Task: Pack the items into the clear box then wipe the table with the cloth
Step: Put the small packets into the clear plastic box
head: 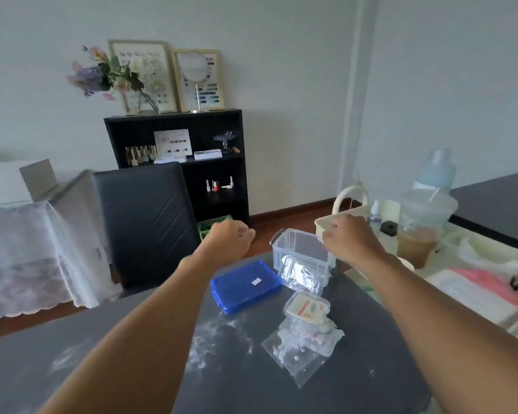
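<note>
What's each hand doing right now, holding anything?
Left hand: fingers curled into a fist, holding nothing.
Right hand: fingers curled above the clear box; cannot tell if it holds anything.

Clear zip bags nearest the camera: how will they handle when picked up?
The clear zip bags look like thin film, so probably floppy and light. They overlap loosely, so one may drag another. The small pieces inside would likely shift.

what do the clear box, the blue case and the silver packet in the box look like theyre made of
Clear box: looks like rigid transparent plastic; the floor and contents show through its walls.
Blue case: seemingly hard, opaque, glossy plastic, with a moulded lid and rim.
Silver packet: probably foil or metallised film; it is crinkled and gives mirror-like glare.
</note>
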